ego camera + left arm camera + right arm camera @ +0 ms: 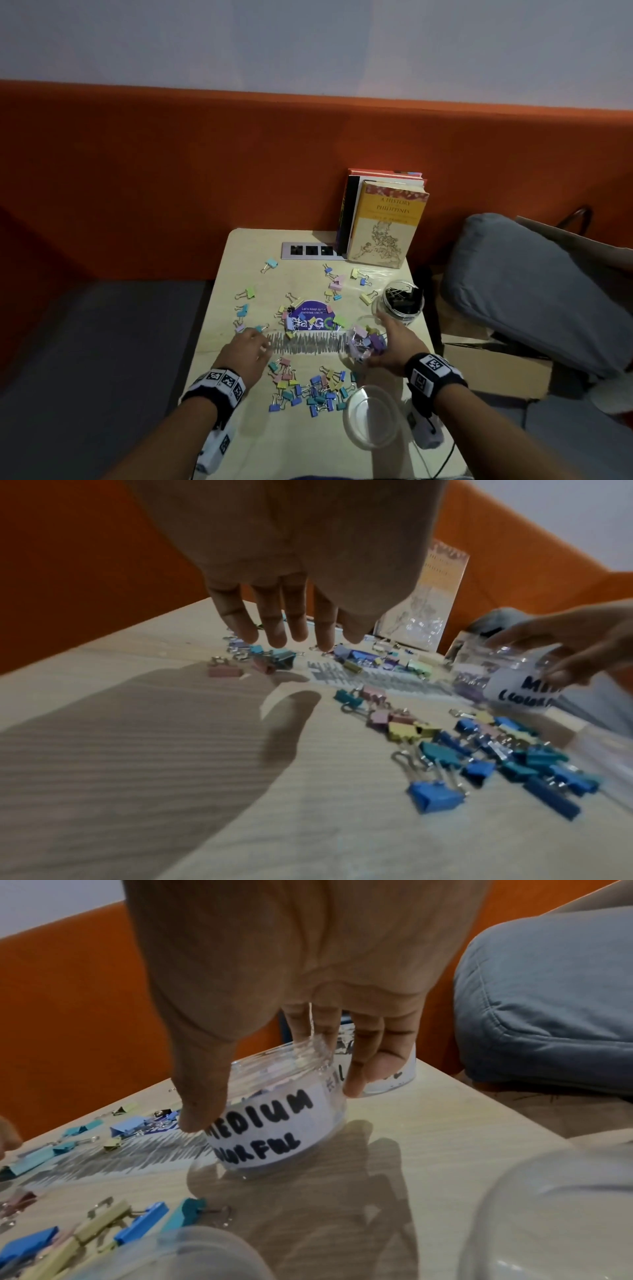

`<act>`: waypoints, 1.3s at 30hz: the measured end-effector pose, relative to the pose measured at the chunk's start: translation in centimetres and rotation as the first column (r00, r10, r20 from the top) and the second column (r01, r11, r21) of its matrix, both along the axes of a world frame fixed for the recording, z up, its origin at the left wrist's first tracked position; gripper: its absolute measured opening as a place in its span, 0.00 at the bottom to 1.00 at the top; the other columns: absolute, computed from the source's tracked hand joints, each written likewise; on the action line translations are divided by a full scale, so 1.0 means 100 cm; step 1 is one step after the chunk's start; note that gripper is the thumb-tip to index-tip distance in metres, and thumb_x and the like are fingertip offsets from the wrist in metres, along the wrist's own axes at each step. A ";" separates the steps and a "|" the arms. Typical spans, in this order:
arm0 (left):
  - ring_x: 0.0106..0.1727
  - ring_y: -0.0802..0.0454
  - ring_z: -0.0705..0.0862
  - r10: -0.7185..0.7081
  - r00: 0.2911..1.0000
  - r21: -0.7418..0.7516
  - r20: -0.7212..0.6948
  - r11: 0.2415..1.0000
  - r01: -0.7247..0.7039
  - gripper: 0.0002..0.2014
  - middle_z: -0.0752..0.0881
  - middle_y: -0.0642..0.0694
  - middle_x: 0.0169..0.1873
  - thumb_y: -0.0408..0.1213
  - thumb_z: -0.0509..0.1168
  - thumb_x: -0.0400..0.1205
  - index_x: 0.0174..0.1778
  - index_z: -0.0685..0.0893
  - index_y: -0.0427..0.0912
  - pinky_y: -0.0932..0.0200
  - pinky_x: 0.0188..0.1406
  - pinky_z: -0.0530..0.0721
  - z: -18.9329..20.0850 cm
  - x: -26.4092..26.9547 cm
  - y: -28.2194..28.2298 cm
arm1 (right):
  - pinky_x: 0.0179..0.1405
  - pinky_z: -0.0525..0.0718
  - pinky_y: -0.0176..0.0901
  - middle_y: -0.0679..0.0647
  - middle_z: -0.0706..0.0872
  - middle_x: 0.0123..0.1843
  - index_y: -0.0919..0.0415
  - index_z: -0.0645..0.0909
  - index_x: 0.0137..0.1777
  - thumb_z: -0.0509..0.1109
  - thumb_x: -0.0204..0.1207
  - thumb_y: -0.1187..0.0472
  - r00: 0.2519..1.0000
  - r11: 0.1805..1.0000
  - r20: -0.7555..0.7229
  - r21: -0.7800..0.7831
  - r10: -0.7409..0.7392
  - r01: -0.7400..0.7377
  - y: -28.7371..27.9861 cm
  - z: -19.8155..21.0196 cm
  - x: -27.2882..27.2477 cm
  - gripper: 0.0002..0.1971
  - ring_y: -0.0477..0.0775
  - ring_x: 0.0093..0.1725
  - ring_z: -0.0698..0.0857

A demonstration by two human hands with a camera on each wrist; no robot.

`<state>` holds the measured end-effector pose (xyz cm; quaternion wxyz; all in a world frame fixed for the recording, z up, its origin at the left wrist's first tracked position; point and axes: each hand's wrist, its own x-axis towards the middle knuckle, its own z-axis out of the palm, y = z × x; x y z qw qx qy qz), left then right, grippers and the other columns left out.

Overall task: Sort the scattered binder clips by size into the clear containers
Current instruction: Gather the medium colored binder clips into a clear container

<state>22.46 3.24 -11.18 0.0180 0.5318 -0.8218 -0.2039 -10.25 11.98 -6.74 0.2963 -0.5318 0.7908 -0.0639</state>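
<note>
Pastel binder clips lie scattered over the small wooden table [239, 445], with a dense blue and teal heap [315, 394] [496, 753] near the front. My right hand [382, 339] [274, 1104] grips a clear jar [364, 342] [274, 1137] labelled MEDIUM COLORFUL, thumb on one side and fingers over the rim. The jar is tilted and holds several coloured clips. My left hand [262, 344] [291, 639] hovers with straight fingers just above a few clips [270, 658] at the table's left side and holds nothing.
A jar of black clips [402, 303] stands at the right edge behind my right hand. An empty clear container [368, 416] sits at the front right. Books [387, 222] and a socket strip [308, 250] stand at the back. A grey cushion [534, 291] lies right of the table.
</note>
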 end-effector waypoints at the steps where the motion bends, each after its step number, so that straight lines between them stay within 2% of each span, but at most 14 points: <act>1: 0.62 0.52 0.79 0.018 0.999 -0.013 0.041 1.000 -0.017 0.12 0.77 0.51 0.64 0.47 0.59 0.86 0.59 0.83 0.49 0.53 0.59 0.82 0.000 0.001 0.000 | 0.74 0.74 0.49 0.51 0.66 0.83 0.49 0.53 0.85 0.87 0.54 0.45 1.000 1.000 0.008 0.003 0.007 -0.007 -0.001 -0.001 -0.002 0.62 0.56 0.75 0.75; 4: 0.63 0.49 0.78 0.076 0.991 -0.028 0.113 0.997 -0.073 0.11 0.77 0.49 0.64 0.47 0.59 0.87 0.59 0.83 0.49 0.51 0.60 0.81 -0.002 0.006 -0.004 | 0.74 0.74 0.48 0.51 0.63 0.84 0.50 0.51 0.86 0.86 0.56 0.45 0.999 0.999 0.001 0.006 0.044 -0.044 -0.004 -0.003 -0.007 0.62 0.56 0.77 0.73; 9: 0.62 0.46 0.78 0.155 0.979 -0.029 0.134 0.988 -0.152 0.09 0.78 0.46 0.62 0.45 0.60 0.86 0.56 0.82 0.48 0.49 0.58 0.81 -0.003 0.007 -0.006 | 0.70 0.78 0.47 0.51 0.66 0.82 0.52 0.54 0.84 0.81 0.59 0.45 0.996 0.997 -0.052 -0.007 0.077 -0.078 -0.003 -0.002 -0.015 0.56 0.55 0.73 0.76; 12: 0.63 0.46 0.78 0.172 0.973 -0.015 0.153 0.985 -0.172 0.09 0.77 0.46 0.64 0.45 0.60 0.86 0.57 0.81 0.49 0.49 0.59 0.82 -0.006 0.004 -0.007 | 0.67 0.80 0.47 0.50 0.66 0.81 0.51 0.55 0.83 0.81 0.58 0.43 0.996 0.996 -0.032 0.029 0.080 -0.079 0.002 -0.003 -0.022 0.56 0.55 0.71 0.78; 17: 0.64 0.43 0.77 0.229 0.953 -0.039 0.199 0.973 -0.226 0.09 0.77 0.44 0.63 0.43 0.57 0.87 0.58 0.81 0.47 0.47 0.57 0.81 -0.003 -0.007 -0.010 | 0.61 0.84 0.49 0.51 0.69 0.78 0.49 0.58 0.80 0.76 0.62 0.47 0.993 0.992 -0.044 0.055 0.112 -0.109 0.006 -0.003 -0.027 0.47 0.54 0.65 0.82; 19: 0.63 0.42 0.77 0.286 0.932 -0.046 0.223 0.958 -0.283 0.09 0.76 0.43 0.62 0.42 0.57 0.87 0.58 0.80 0.45 0.45 0.56 0.81 -0.001 -0.009 -0.015 | 0.62 0.83 0.49 0.51 0.70 0.78 0.49 0.58 0.80 0.80 0.60 0.47 0.992 0.991 -0.047 0.056 0.120 -0.117 0.005 -0.003 -0.028 0.50 0.54 0.67 0.80; 22: 0.65 0.41 0.76 0.346 0.912 -0.046 0.222 0.938 -0.345 0.12 0.74 0.43 0.65 0.40 0.58 0.87 0.65 0.77 0.46 0.42 0.59 0.81 -0.002 -0.006 -0.026 | 0.66 0.81 0.49 0.49 0.69 0.79 0.47 0.56 0.82 0.85 0.55 0.44 0.991 0.990 -0.026 0.048 0.134 -0.132 0.005 -0.004 -0.032 0.57 0.54 0.71 0.78; 25: 0.68 0.42 0.74 0.300 0.923 -0.028 0.241 0.953 -0.303 0.17 0.72 0.45 0.70 0.40 0.61 0.85 0.72 0.75 0.50 0.43 0.62 0.81 -0.004 -0.008 -0.039 | 0.68 0.80 0.49 0.49 0.67 0.81 0.46 0.55 0.83 0.86 0.54 0.43 0.991 0.990 -0.001 0.037 0.135 -0.134 0.007 -0.004 -0.034 0.59 0.54 0.72 0.77; 29: 0.69 0.42 0.75 0.184 0.922 0.051 0.342 0.976 -0.213 0.19 0.72 0.44 0.69 0.46 0.69 0.82 0.69 0.78 0.48 0.47 0.65 0.79 -0.008 -0.016 -0.042 | 0.66 0.81 0.49 0.50 0.68 0.81 0.48 0.55 0.83 0.86 0.55 0.46 0.990 0.989 0.006 0.049 0.138 -0.138 0.005 -0.005 -0.035 0.58 0.55 0.71 0.78; 33: 0.66 0.42 0.80 0.172 0.920 0.075 0.351 0.975 -0.211 0.22 0.75 0.41 0.66 0.43 0.73 0.79 0.69 0.78 0.44 0.51 0.64 0.80 -0.014 -0.022 -0.038 | 0.66 0.82 0.51 0.52 0.67 0.81 0.49 0.54 0.83 0.85 0.58 0.45 0.989 0.987 0.007 0.054 0.150 -0.150 0.006 -0.005 -0.036 0.57 0.56 0.71 0.79; 36: 0.65 0.43 0.81 0.177 0.914 0.075 0.364 0.973 -0.218 0.20 0.75 0.41 0.65 0.40 0.72 0.81 0.69 0.79 0.45 0.52 0.64 0.80 -0.014 -0.020 -0.036 | 0.67 0.81 0.52 0.54 0.66 0.82 0.50 0.52 0.84 0.84 0.59 0.44 0.986 0.984 0.018 0.057 0.166 -0.166 0.006 -0.005 -0.035 0.58 0.58 0.72 0.78; 39: 0.61 0.40 0.82 0.192 0.908 0.048 0.373 0.973 -0.225 0.15 0.76 0.40 0.62 0.34 0.67 0.83 0.66 0.80 0.43 0.51 0.61 0.81 -0.012 -0.023 -0.033 | 0.66 0.81 0.52 0.54 0.67 0.81 0.51 0.53 0.84 0.84 0.58 0.44 0.985 0.983 0.027 0.061 0.171 -0.172 0.005 -0.003 -0.037 0.58 0.58 0.72 0.78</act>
